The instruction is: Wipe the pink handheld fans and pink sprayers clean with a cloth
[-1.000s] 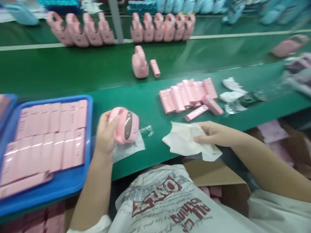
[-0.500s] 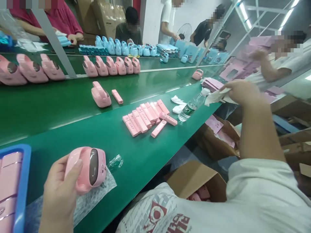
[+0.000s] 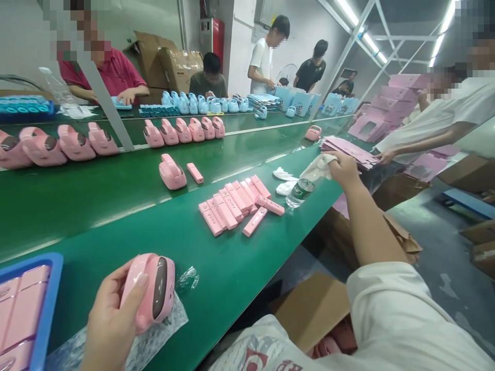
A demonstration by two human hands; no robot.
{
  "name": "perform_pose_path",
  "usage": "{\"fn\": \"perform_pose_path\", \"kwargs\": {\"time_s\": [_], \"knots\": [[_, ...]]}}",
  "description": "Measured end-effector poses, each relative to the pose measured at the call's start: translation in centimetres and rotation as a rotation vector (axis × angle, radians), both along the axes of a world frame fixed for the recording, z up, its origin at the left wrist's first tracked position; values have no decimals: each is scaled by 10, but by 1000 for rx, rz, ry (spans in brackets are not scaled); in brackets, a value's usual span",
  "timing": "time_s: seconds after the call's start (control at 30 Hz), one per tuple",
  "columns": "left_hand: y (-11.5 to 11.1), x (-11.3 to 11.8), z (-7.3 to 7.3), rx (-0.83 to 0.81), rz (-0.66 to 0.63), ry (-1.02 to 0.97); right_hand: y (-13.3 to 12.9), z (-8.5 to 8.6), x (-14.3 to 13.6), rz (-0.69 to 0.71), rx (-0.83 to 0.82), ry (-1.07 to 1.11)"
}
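Observation:
My left hand [image 3: 116, 314] is wrapped round a pink plastic device [image 3: 145, 293] with a loop handle and a dark oval window, tilted above a clear plastic bag [image 3: 166, 330]. At the far end of the near bench, my right hand [image 3: 344, 167] pinches a white cloth [image 3: 319, 166]. The cloth hangs over the top of a water bottle [image 3: 299, 193] and hides its cap; whether they touch I cannot tell. Crumpled white tissues [image 3: 285, 186] lie beside the bottle. Between my hands is a pile of pink bar-shaped pieces [image 3: 232, 203] with small markings.
A blue tray [image 3: 54, 293] of pink pieces stands at left. Pink devices [image 3: 176, 131] line the green belt [image 3: 96, 196]; one device [image 3: 172, 172] is nearer. An open carton [image 3: 313, 299] sits below the bench edge. At right, a co-worker [image 3: 436, 129] handles flat pink sheets [image 3: 348, 149].
My right hand has moved left with the cloth, over the bottle's top. My left hand still holds the device, now turned slightly. The view has shifted, and the co-worker at right has lowered an arm.

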State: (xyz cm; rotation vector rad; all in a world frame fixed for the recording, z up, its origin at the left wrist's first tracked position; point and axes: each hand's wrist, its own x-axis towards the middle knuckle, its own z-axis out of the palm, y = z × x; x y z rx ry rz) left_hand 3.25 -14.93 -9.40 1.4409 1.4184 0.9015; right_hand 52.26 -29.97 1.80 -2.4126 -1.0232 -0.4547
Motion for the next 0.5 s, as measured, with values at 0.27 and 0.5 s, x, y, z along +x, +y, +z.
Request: {"fn": "perform_pose_path", "kwargs": {"time_s": [0.27,0.5], "knots": [[-10,7,22,-114,44,3,-3,-13,0,97,112,-60],[-9,6,14,-112,14,-61,6,-31,-2,159,258,31]]}}
